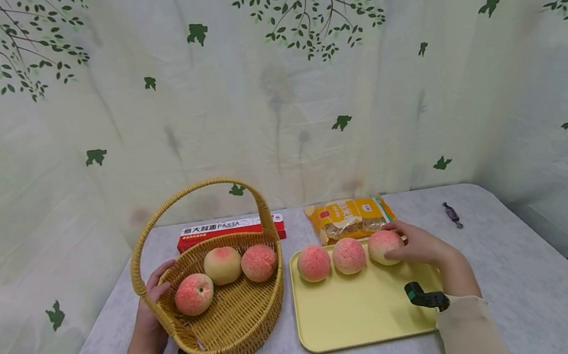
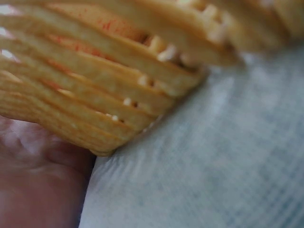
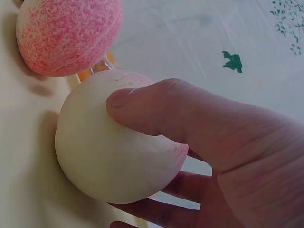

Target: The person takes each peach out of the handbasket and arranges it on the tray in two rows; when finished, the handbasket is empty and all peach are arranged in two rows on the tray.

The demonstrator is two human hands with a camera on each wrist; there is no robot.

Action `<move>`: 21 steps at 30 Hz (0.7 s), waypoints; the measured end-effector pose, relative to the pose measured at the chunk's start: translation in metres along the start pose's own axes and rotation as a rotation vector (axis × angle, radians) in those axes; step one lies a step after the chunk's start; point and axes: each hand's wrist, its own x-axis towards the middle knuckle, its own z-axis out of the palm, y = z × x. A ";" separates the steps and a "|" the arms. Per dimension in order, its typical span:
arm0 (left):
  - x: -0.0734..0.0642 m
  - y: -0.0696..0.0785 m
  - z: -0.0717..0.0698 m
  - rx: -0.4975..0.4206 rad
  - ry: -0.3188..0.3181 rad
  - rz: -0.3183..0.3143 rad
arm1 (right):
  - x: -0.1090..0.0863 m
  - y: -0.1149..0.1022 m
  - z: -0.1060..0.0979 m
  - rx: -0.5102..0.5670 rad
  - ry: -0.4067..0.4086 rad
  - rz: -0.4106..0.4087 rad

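Observation:
My right hand (image 1: 426, 246) grips a pale peach with a pink blush (image 1: 384, 247) at the far right of a yellow tray (image 1: 359, 312). In the right wrist view the thumb (image 3: 142, 109) lies across this peach (image 3: 109, 147), with fingers round its far side. Two pinker peaches, one in the middle (image 1: 349, 256) and one on the left (image 1: 314, 263), sit in line beside it. My left hand (image 1: 151, 310) holds the left side of a wicker basket (image 1: 242, 336), its fingers at the rim. Inside lie a red peach (image 1: 194, 294), a yellowish peach (image 1: 222, 265) and a pink peach (image 1: 259, 263).
Behind the basket lies a red and white pasta box (image 1: 231, 228). An orange food bag (image 1: 348, 219) lies at the tray's back edge. A small dark purple wrapped item (image 1: 452, 215) is at the back right. The basket's tall handle (image 1: 197, 186) arches above it.

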 end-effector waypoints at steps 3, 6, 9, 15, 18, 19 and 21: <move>0.000 0.000 0.000 -0.002 -0.003 0.006 | -0.001 0.000 -0.001 0.016 -0.011 0.003; 0.000 -0.001 0.000 0.001 -0.002 0.013 | 0.000 0.001 -0.001 0.022 -0.024 -0.003; 0.001 -0.002 -0.002 0.002 -0.003 0.024 | 0.001 0.000 0.000 0.028 -0.030 -0.003; 0.001 -0.002 -0.003 -0.023 -0.010 0.031 | 0.001 -0.004 0.002 0.037 -0.025 0.032; 0.001 -0.001 -0.002 -0.044 -0.013 0.034 | 0.001 -0.006 0.002 0.043 -0.019 0.021; 0.001 -0.001 -0.002 -0.047 -0.013 0.039 | 0.001 -0.006 0.002 0.042 -0.015 0.013; 0.002 -0.001 -0.001 -0.056 -0.018 0.041 | 0.001 -0.006 0.001 0.034 -0.004 -0.007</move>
